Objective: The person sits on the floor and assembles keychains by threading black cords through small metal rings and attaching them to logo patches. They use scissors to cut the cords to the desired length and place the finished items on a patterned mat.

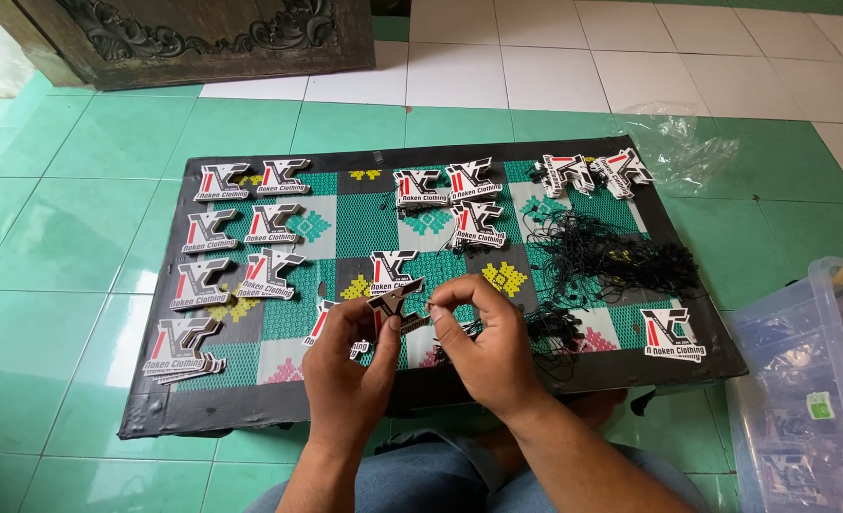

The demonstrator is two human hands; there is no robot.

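Tag (395,306), a die-cut card in white, black and red, is pinched by its lower edge in the left hand (350,366), raised just above the near edge of the board (160,380). The right hand (478,347) is closed to a fingertip pinch beside the tag's right end; a thin black string seems to be held there, though it is too fine to be sure. More tags (222,180) are laid in rows over the board's left half and far edge, and a tangle of strings (611,252) lies toward the right edge. A clear bin (773,380) stands on the floor at the right. A risk is judged: the string could be snagged in the tangle, or the tag dropped among the others.
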